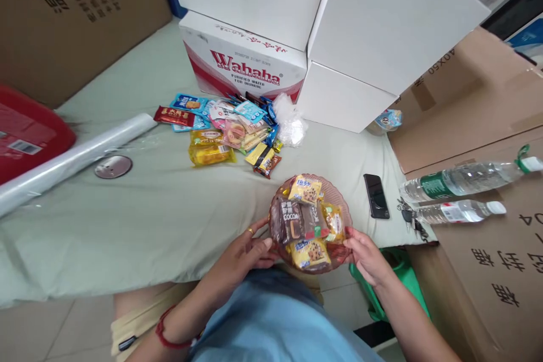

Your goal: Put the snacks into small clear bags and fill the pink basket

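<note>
A pinkish see-through plate (347,206) with a scalloped rim is at the front edge of the table, between my hands. My left hand (250,251) grips its left rim, the thumb lying toward the top. On the right rim, the fingers and thumb of my right hand (365,254) are closed. In the plate lie a brown cocoa snack pack (291,220), a yellow cookie pack (305,190) at the far side, another cookie pack (311,254) at the near side and a yellow wrapped snack (334,220) on the right.
Beyond the plate lies a pile of packaged snacks (246,124), before a Wahaha water box (250,68). A plastic film roll (80,161) and a round metal disc (113,167) lie left. A phone (376,196), keys (410,218) and two water bottles (462,181) are right.
</note>
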`<state>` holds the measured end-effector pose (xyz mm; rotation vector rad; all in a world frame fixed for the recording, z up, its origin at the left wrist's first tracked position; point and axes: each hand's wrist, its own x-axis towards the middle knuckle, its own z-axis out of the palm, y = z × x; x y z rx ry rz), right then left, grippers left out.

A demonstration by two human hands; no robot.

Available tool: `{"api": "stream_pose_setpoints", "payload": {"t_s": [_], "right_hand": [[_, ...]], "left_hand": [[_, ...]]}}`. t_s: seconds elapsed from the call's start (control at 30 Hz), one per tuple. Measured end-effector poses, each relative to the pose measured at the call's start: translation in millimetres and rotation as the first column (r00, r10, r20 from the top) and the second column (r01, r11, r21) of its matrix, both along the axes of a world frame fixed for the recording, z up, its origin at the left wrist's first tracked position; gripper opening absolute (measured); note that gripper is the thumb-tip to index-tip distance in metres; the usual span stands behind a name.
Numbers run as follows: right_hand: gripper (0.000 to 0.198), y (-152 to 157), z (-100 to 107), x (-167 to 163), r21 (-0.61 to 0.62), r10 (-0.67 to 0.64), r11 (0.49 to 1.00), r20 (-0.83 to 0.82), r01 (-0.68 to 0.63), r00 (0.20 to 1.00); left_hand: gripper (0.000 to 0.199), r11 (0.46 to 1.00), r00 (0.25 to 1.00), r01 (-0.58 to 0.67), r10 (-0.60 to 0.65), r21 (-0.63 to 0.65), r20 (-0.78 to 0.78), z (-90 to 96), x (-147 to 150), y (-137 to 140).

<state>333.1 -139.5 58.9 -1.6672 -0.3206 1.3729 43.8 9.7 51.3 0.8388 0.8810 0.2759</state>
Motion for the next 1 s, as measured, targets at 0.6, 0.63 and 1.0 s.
{"api": "stream_pose_setpoints", "payload": {"t_s": [0.6,0.63,1.0], "right_hand": [[0.018,148,-29,97,0.322,-0.501,0.830,0.076,0.454,0.862],[0.024,147,-32,88,0.326,-0.464,0.847,0.067,0.421,0.883],[0.038,213,-33,1,0.279,0.044,0.916,0.645,-0.289,0.763]], "left_hand": [[0.033,0.435,0.538,0.074,0.740,0.898,-0.403,-34.6,-127,32],[0.031,0.428,0.535,0.066,0.747,0.901,-0.394,-37.3,-128,35],[0.037,0.245,0.591,0.377,0.679,0.893,-0.435,-77.7,-102,46]]}}
